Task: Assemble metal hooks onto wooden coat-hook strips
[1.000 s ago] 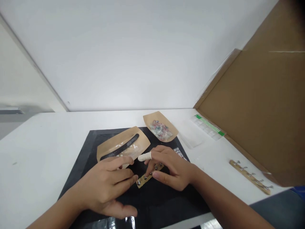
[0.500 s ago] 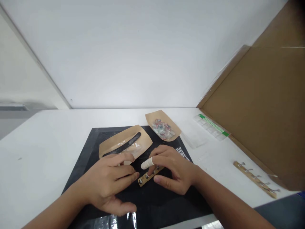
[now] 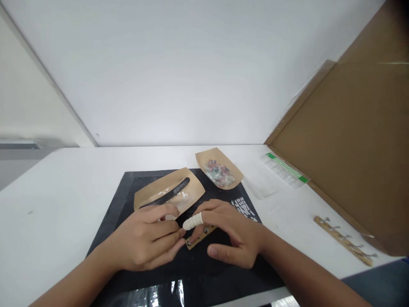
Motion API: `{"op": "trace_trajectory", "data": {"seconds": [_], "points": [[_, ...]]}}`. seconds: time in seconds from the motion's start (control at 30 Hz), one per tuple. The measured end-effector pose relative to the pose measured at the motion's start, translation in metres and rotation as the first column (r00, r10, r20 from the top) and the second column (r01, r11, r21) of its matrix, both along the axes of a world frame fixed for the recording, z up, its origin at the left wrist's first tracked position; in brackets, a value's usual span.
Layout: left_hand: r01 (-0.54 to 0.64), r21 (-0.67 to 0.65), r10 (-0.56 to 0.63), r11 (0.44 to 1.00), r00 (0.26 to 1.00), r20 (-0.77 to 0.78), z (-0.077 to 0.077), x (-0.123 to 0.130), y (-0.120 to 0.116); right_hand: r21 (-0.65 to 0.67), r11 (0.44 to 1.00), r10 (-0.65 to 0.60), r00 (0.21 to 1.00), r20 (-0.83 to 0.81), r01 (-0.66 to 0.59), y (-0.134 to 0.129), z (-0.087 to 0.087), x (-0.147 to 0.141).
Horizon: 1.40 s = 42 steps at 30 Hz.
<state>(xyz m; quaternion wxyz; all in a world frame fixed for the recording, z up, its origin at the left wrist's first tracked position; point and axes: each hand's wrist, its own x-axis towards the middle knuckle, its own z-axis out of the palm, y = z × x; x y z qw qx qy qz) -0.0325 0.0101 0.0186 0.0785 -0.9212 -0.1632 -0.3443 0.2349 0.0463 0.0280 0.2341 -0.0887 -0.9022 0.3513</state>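
Observation:
A short wooden strip with shiny metal pieces (image 3: 202, 236) lies on the black mat (image 3: 204, 281). My right hand (image 3: 226, 234), with a white cover on its index finger, reaches over the strip; its fingers rest on it and its thumb is spread apart. At the strip's left end is my left hand (image 3: 150, 238), its thumb and fingertips pressed together by the tip of the white cover. Anything between those fingertips is too small to make out. Behind my left hand, a paper tray (image 3: 145, 194) holds a dark curved stick (image 3: 172, 192) and small white pieces.
A second paper tray (image 3: 204, 157) with small plastic bags stands farther back. White pieces (image 3: 243, 207) lie on the mat's right side. On the right are a clear case with a green strip (image 3: 286, 169), another wooden strip (image 3: 343, 241) and a large cardboard panel (image 3: 351, 140).
My left thumb has closed against its fingertips. My right hand's fingers have shifted left along the wooden strip, uncovering more white pieces on the mat.

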Motion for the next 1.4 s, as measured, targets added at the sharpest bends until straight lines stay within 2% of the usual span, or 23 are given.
{"op": "trace_trajectory", "data": {"seconds": [0.17,0.47,0.73,1.0,1.13,1.27,1.4], "points": [[-0.029,0.010,0.029,1.000,1.000,0.001,0.000,-0.002,0.001,0.016,1.000,-0.024,0.999,0.029,0.023,-0.003,-0.005,-0.003],[-0.038,0.016,0.038,0.999,0.999,0.000,-0.003,-0.003,0.001,0.017,0.996,-0.087,0.991,-0.099,0.089,-0.005,-0.006,-0.002],[-0.057,0.004,0.057,0.998,0.998,0.001,-0.003,-0.003,0.001,0.063,0.990,-0.127,0.991,-0.051,0.130,-0.001,-0.007,0.001],[-0.133,0.082,0.128,0.988,0.990,0.062,0.000,-0.007,0.002,0.071,0.984,-0.150,0.975,-0.166,0.164,0.003,-0.009,0.006],[-0.147,0.088,0.142,0.985,0.988,0.059,-0.002,-0.007,0.003,0.107,0.973,-0.188,0.972,-0.138,0.203,0.006,-0.007,0.008],[-0.139,0.101,0.135,0.985,0.990,0.046,-0.001,-0.003,0.004,0.118,0.977,-0.170,0.983,-0.070,0.178,0.008,-0.009,0.008],[-0.109,0.081,0.106,0.991,0.993,0.050,0.001,-0.003,0.004,0.113,0.973,-0.186,0.972,-0.146,0.204,0.012,-0.014,0.013]]}}
